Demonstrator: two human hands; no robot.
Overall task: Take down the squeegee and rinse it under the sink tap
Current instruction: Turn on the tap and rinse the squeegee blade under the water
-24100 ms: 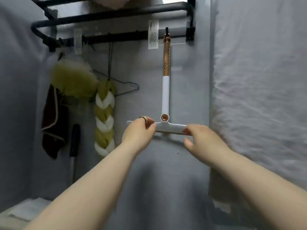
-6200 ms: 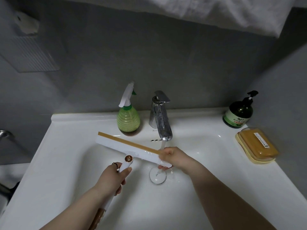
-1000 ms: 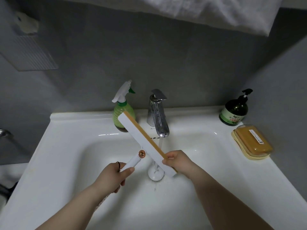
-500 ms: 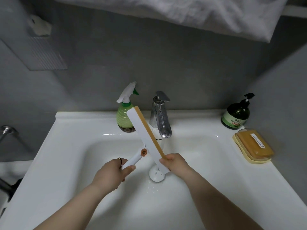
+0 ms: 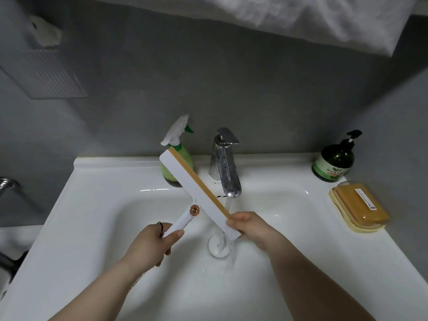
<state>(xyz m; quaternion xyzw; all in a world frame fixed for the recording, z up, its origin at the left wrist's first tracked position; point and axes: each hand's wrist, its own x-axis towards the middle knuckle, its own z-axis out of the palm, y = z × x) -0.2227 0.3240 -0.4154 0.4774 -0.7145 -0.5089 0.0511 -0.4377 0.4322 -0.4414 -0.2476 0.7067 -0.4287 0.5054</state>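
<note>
L hand [image 5: 150, 244] grips the squeegee [image 5: 196, 191] handle, head tilted steep over the sink [image 5: 92, 205] basin, R hand [image 5: 250, 228] pinching its low end just below the tap [image 5: 225, 167], prob. so the water [image 5: 228, 204] hits that end & runs off into the basin.

Forearms extended, left hand [image 5: 148, 244] grips the squeegee [image 5: 199, 193] by the handle, right hand [image 5: 252, 228] pinches its blade end.

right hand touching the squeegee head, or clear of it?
Touching. The head view shows the right hand pinching the lower end of the squeegee head, with no gap.
</note>
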